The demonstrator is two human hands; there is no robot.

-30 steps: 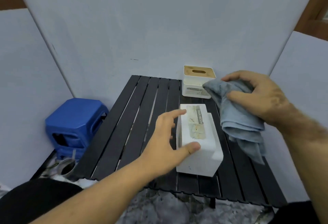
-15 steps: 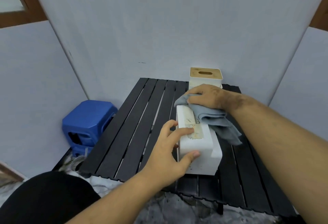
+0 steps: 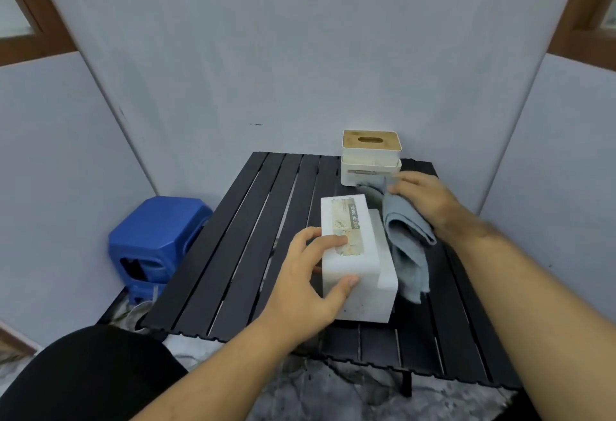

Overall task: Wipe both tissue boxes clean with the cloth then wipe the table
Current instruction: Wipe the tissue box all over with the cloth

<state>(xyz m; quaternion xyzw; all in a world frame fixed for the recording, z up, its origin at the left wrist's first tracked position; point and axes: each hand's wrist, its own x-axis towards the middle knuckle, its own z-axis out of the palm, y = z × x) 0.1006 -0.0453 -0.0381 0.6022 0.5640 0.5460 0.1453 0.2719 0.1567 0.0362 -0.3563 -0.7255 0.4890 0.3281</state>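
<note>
Where grey panels enclose it, black slatted table (image 3: 253, 254), blue stool (image 3: 156, 237) beside.

Pale grey-blue panels (image 3: 300, 54) enclose the scene, one straight ahead beyond the hands and one angled in on each side. Brown wooden window frames show above the side panels, one at the upper left (image 3: 30, 20) and one at the upper right (image 3: 586, 14). Left of the left hand a blue plastic stool (image 3: 156, 237) stands on the floor, and below both forearms lies mottled grey flooring (image 3: 333, 394).
</note>
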